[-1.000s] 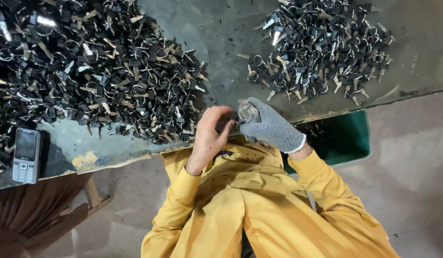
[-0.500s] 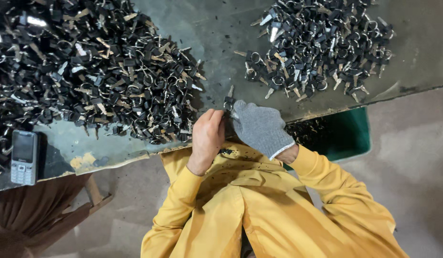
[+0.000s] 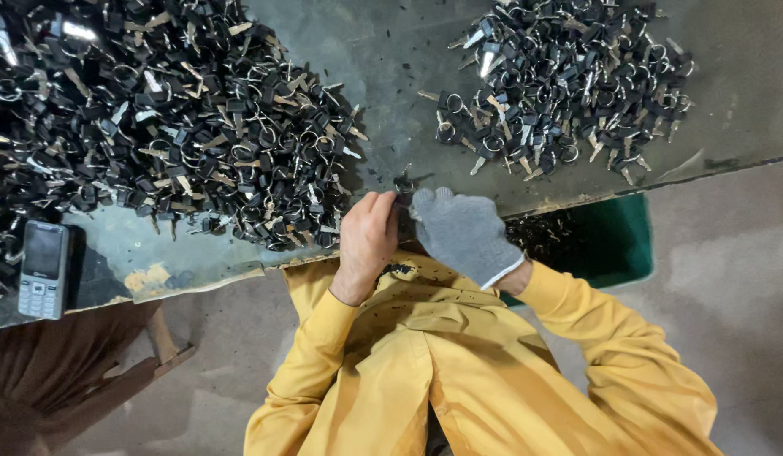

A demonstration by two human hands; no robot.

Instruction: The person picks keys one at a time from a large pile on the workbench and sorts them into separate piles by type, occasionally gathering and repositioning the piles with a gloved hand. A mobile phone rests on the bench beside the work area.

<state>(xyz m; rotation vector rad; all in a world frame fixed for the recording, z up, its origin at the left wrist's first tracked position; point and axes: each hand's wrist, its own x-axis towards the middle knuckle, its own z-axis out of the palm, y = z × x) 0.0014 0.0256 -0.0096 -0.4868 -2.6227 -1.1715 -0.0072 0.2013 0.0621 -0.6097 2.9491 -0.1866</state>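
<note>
A: Change since the earlier frame: both hands have shifted up from the table edge, further onto the table top, and the small black part between them now stands clear above the fingertips.

B: Finger state?

A: The left hand (image 3: 368, 241), bare, has its fingers curled closed around the lower end of a black-headed key (image 3: 403, 183). The right hand (image 3: 465, 235), in a grey knit glove, has its fingertips closed in against the same key from the other side. Both hands touch it. The exact contact under the fingers is hidden, so whether the gloved hand pinches the key or only steadies it cannot be told.

B: Location of the key?

A: Between the two hands, at the near edge of the table (image 3: 383, 51), in the bare strip between the two heaps. It appears to carry a ring, though the view is too small to be sure.

B: Surroundings?

A: On the left lies the large heap of keys (image 3: 155, 127), black heads with metal rings and blades, near the left hand. On the right lies the smaller heap of keys (image 3: 560, 84), apart from the gloved hand. A grey push-button phone (image 3: 43, 268) rests at the far left edge of the table. A green bin (image 3: 611, 245) sits below the table edge, beside the right forearm. Both sleeves are yellow.
</note>
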